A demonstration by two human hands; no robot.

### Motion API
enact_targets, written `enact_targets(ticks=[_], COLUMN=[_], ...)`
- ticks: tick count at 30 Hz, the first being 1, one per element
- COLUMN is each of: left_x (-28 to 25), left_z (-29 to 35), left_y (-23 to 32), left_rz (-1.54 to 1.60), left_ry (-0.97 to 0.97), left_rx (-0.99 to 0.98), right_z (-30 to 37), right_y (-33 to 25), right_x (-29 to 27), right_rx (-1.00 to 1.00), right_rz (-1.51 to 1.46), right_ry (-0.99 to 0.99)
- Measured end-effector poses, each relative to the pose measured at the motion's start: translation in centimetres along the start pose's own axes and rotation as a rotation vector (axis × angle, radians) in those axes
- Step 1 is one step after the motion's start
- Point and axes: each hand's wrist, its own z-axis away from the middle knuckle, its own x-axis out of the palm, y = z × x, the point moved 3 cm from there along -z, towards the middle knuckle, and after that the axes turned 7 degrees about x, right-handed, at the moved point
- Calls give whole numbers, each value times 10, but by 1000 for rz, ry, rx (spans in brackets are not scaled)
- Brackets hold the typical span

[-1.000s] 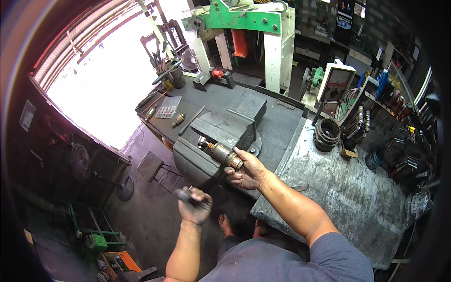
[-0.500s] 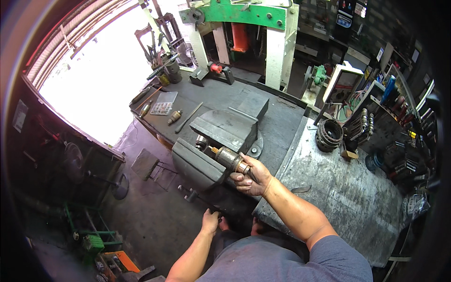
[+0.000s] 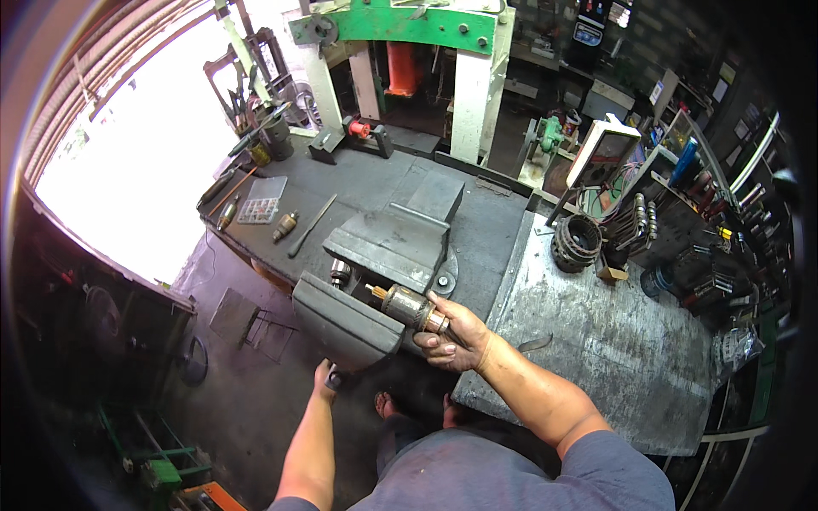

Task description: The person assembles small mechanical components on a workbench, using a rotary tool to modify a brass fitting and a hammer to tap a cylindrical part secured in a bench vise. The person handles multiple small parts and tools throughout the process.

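Note:
My right hand is closed around one end of a motor armature, near its copper commutator. The armature's splined shaft points left over the gap between the jaws of a large bench vise. Whether the armature touches the jaws, I cannot tell. Lower down, in front of the vise, my left hand is wrapped round the end of the vise handle; most of the bar is hidden. A smaller metal part sits between the jaws at their left end.
On the dark bench lie a compartment box, a small cylindrical part and a long tool. A ringed metal housing and a curved strip rest on the metal table at right. A green-topped press stands behind.
My left hand has moved left and up with the vise handle, which has swung round. My right hand still holds the armature over the jaws. The whole view has shifted slightly.

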Motion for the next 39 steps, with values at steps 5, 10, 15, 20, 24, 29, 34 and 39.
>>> enact_targets(ticks=[5, 10, 15, 20, 24, 29, 34, 39], left_x=[29, 23, 2, -4, -6, -24, -65, -109], left_z=[41, -16, -53, -58, -71, -52, -4, 58], left_y=[-1, 23, 12, -13, -2, 39, 72, 89], left_rz=[854, 623, 801, 625, 582, 406, 78, 31], left_ry=[23, 35, 74, -100, -111, 77, 46, 371], left_rx=[-213, -181, -405, -572, -490, -325, -327, -186], right_z=[1, 3, 15, 28, 58, 141, 178, 179], right_y=[-1, -7, -3, 19, 32, 59, 70, 44], right_x=[8, 11, 17, 11, -15, -60, -122, -153], right_rx=[-67, -129, -272, -396, -444, -375, -376, -304], right_rz=[97, 211, 327, 337, 636, 1359, 1629, 1858], right_ry=[34, 193, 297, 349, 905, 1852, 2086, 1923])
